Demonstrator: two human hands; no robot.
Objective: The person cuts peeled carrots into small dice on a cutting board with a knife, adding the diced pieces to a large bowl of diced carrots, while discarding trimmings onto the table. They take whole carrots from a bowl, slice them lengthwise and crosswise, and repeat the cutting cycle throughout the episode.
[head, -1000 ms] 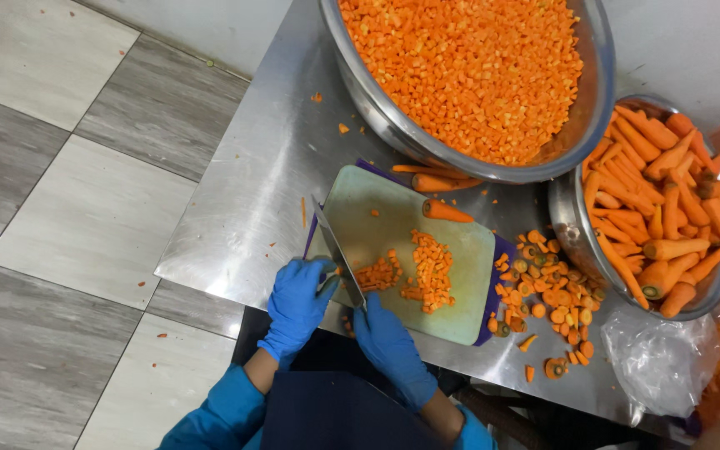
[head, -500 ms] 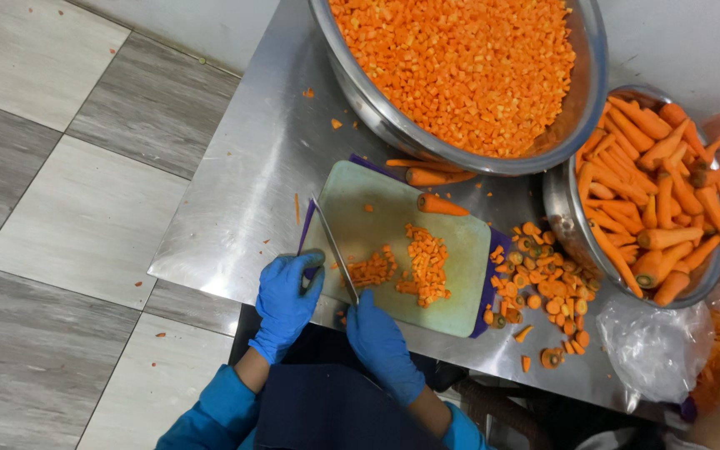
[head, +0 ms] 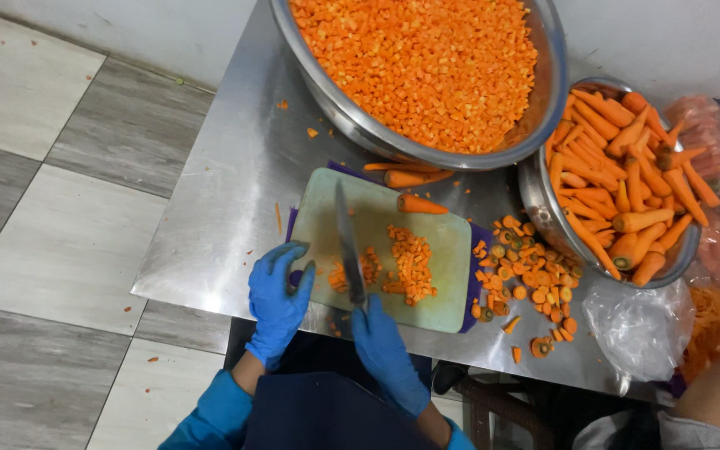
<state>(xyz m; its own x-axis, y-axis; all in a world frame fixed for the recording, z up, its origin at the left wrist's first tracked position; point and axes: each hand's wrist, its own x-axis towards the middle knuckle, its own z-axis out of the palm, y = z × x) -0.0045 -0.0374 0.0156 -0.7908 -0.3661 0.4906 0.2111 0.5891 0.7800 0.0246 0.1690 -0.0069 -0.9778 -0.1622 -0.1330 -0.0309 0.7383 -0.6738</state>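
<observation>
Left hand point(head: 277, 292): bright blue disposable glove, snug, smooth, slightly glossy, faint creases at knuckles. Right hand point(head: 383, 343): matching blue glove, cuff reaching wrist. Both forearms: lighter blue long sleeves, cuffs meeting glove edges, short gap at left wrist. Torso: dark navy apron or garment between sleeves. No visible markings, no jewellery over gloves.
</observation>
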